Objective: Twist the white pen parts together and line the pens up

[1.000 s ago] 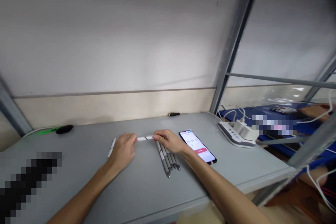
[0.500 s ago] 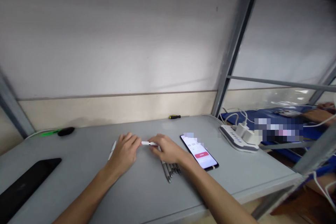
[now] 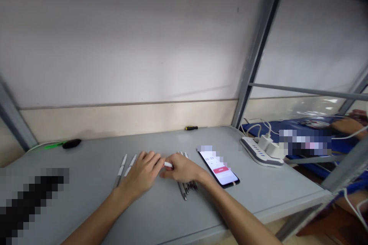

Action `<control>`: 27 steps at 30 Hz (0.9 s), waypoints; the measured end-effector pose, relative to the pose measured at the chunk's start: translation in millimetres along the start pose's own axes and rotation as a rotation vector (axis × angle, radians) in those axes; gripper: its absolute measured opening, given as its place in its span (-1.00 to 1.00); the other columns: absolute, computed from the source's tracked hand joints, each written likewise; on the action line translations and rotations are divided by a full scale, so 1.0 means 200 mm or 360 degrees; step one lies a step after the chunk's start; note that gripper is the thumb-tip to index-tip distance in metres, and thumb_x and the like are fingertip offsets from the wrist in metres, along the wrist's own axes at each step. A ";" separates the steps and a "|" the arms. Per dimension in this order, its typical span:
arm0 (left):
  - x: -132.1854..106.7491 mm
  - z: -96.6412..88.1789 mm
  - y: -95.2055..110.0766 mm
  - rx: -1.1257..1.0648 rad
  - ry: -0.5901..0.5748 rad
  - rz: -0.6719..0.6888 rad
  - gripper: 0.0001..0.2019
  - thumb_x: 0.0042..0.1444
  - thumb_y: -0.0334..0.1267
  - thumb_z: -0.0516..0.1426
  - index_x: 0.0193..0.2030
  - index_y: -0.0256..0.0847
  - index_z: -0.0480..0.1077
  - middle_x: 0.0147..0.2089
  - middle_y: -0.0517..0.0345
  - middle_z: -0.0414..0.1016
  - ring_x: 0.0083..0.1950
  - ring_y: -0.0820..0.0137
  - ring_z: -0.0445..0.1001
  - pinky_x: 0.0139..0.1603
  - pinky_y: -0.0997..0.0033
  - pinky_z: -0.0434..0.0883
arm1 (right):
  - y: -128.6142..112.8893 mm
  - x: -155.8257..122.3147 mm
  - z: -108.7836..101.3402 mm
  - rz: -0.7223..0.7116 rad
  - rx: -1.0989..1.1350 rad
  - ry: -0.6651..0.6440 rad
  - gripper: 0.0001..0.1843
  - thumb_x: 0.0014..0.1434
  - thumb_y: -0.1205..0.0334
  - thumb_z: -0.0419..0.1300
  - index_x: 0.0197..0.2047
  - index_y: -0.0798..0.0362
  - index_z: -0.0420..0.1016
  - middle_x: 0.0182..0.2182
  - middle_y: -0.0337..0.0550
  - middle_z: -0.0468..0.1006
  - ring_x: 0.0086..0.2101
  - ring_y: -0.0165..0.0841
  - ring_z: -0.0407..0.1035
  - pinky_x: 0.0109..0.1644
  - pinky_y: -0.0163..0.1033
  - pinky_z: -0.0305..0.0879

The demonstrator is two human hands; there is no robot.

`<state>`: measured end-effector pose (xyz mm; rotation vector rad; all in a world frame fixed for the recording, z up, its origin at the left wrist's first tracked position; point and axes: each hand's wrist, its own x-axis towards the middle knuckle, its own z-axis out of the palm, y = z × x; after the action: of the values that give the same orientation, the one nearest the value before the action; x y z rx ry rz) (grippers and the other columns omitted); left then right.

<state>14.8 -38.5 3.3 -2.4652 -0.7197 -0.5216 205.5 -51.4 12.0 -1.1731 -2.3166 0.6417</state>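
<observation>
Between my two hands is a white pen [image 3: 168, 164], lying roughly level above the desk. My left hand [image 3: 148, 168] is closed round its left end, and my right hand [image 3: 181, 167] pinches its right end; only a short white stretch shows between them. Left of my left hand lie two white-and-grey pens [image 3: 122, 166], side by side and partly covered by the wrist. Under and beside my right hand rests a row of several pens [image 3: 183, 190], their grey tips pointing toward me and their middles hidden by the hand.
A phone [image 3: 220, 166] with a lit timer screen lies right of my right hand. A white power strip [image 3: 261, 151] with plugs sits farther right. A yellow-black screwdriver [image 3: 191, 128] lies by the wall, a black object [image 3: 71, 144] at back left. Another person's hand [image 3: 347, 125] shows far right.
My left hand has moved a little right, uncovering more of the two pens on the left. The hands are closer together, and less of the held pen shows.
</observation>
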 end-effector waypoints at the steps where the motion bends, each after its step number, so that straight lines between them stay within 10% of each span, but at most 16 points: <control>1: 0.00 0.00 0.00 0.0001 -0.0007 0.0008 -0.78 0.25 -0.46 -0.09 -0.19 -0.20 0.35 -0.30 0.09 0.37 -0.27 0.28 0.23 -0.30 0.23 0.07 | 0.01 0.00 0.00 -0.0002 -0.0070 0.0012 -0.74 0.05 0.22 0.18 -0.57 0.08 0.20 -0.66 -0.37 0.15 -0.60 -0.52 0.05 -0.50 -0.37 -0.06; 13: 0.02 0.03 0.06 -0.0477 -0.0021 -0.0469 -0.72 -0.12 -0.65 -0.06 -0.43 -0.19 0.29 -0.40 0.10 0.39 -0.27 0.28 0.30 -0.25 0.29 0.21 | -0.04 0.01 0.07 0.0160 -0.1167 0.0065 -0.79 0.16 0.46 0.03 -0.21 0.09 0.44 -0.37 0.03 0.57 -0.37 -0.21 0.48 -0.40 -0.27 0.10; 27: 0.02 0.04 0.02 -0.0558 -0.0077 -0.0724 -0.74 0.27 -0.41 -0.15 -0.38 -0.19 0.28 -0.34 0.09 0.43 -0.24 0.30 0.36 -0.21 0.30 0.23 | -0.05 0.03 0.08 -0.0099 -0.1200 0.0439 -0.75 0.34 0.14 -0.07 -0.19 0.07 0.36 -0.26 -0.06 0.47 -0.25 -0.26 0.32 -0.22 -0.21 0.09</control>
<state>23.1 -34.8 -3.1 -2.6379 -1.3206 -0.8161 186.6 -53.7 5.8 -1.3680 -2.3859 -0.4492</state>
